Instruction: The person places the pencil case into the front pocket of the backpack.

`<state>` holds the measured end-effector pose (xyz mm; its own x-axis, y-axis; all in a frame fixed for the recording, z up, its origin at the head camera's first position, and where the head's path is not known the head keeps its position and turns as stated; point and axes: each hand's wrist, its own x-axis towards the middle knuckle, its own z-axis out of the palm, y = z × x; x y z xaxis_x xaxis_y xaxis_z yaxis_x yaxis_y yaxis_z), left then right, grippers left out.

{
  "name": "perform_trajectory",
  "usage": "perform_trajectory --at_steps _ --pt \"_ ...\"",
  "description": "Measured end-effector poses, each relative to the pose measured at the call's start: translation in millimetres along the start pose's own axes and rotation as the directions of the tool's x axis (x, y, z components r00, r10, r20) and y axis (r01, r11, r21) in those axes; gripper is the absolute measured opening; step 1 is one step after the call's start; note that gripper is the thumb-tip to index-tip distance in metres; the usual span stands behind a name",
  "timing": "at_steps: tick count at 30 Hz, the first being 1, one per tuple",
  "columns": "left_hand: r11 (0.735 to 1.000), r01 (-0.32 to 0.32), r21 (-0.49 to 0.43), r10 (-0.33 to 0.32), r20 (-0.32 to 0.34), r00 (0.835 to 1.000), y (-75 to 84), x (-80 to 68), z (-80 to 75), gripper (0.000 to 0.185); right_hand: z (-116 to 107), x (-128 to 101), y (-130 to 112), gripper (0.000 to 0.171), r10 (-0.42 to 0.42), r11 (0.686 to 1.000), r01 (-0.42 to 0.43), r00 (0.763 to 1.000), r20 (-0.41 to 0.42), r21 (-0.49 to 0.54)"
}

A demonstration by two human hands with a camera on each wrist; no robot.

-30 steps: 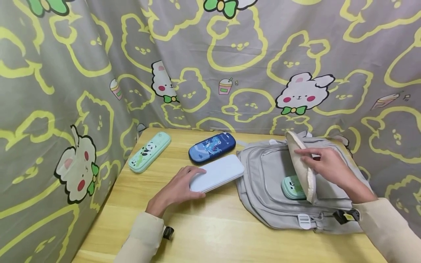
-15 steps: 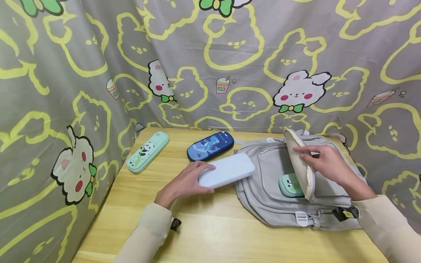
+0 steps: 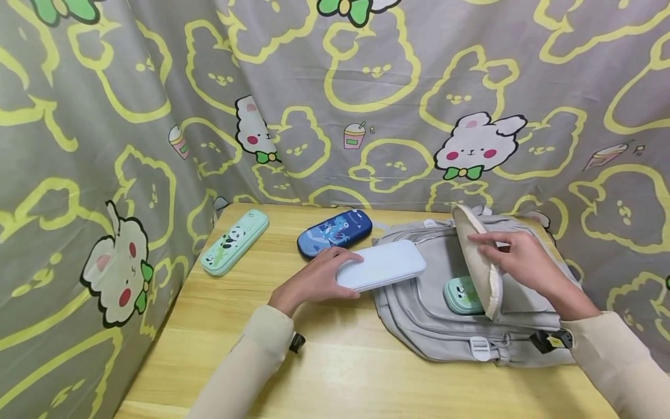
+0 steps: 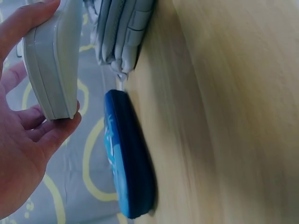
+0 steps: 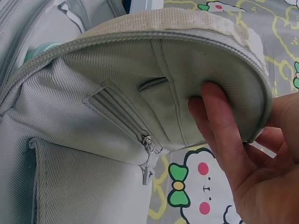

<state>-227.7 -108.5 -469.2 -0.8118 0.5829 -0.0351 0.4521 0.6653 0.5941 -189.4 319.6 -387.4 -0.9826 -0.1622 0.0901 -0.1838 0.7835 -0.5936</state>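
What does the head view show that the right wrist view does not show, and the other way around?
Only the head view shows the left hand holding the white case, the blue dinosaur case, the panda case on the wooden table. Only the right wrist view shows the inner zipper pull under the flap. Both show the right hand holding up the backpack flap and a mint case inside the grey backpack.

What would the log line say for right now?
left hand: grips white case above table | right hand: holds backpack flap open | green case: inside backpack
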Motion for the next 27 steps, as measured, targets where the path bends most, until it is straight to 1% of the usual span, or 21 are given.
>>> perform_trajectory --at_steps 7,14,19,25,27 --pt "1.0 -0.027 0.003 0.027 0.009 1.0 4.5 14.5 1.8 0.076 -1.1 -0.4 1.5 0.032 0.009 1.0 -0.009 1.0 0.002 -0.004" --pt "1.0 -0.019 0.022 0.018 0.027 0.999 9.2 25.0 -1.4 0.076 -3.7 -0.1 0.9 0.031 0.006 1.0 -0.006 1.0 0.001 -0.018" --pt "0.999 -0.033 0.037 0.032 0.027 0.999 12.0 32.0 -3.3 0.076 -3.2 0.5 1.2 0.031 0.005 1.0 -0.005 1.0 -0.001 -0.015" --pt "0.998 -0.036 0.05 0.033 0.047 0.998 14.4 41.3 -0.8 0.076 -2.7 0.6 2.4 0.031 0.01 1.0 -0.01 1.0 0.0 -0.014" --pt "0.998 -0.045 0.053 0.043 0.052 0.998 15.8 44.8 0.3 0.075 -2.5 0.6 2.6 0.032 0.016 1.0 -0.016 1.0 0.003 -0.013"
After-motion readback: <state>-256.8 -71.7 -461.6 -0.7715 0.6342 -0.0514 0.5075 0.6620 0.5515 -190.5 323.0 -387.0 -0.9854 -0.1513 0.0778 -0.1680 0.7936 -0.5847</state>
